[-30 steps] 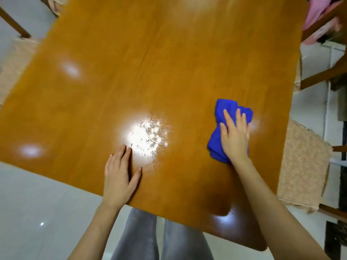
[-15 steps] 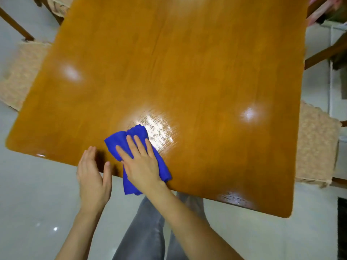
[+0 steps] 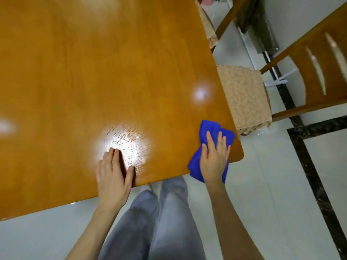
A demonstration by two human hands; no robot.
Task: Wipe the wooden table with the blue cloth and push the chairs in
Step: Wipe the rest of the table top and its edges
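partly under straight right fingers (image 3: 209, 142), blue cloth (image 3: 209, 127) at table (image 3: 112, 72) corner; left fingers (image 3: 112, 158) flat

I see a wooden worktop (image 3: 112, 72), orange-brown and shiny, with bright light spots on it. The blue cloth (image 3: 210, 128) is bunched up at the near right corner. Part of it hangs off the near edge. My right hand (image 3: 214, 160) lies flat on top of it. A wooden chair (image 3: 309, 72) stands at the right side of the worktop. Its tan speckled seat sticks out from the edge. A second chair (image 3: 228, 17) stands farther along that side, and I see only a small part of it.
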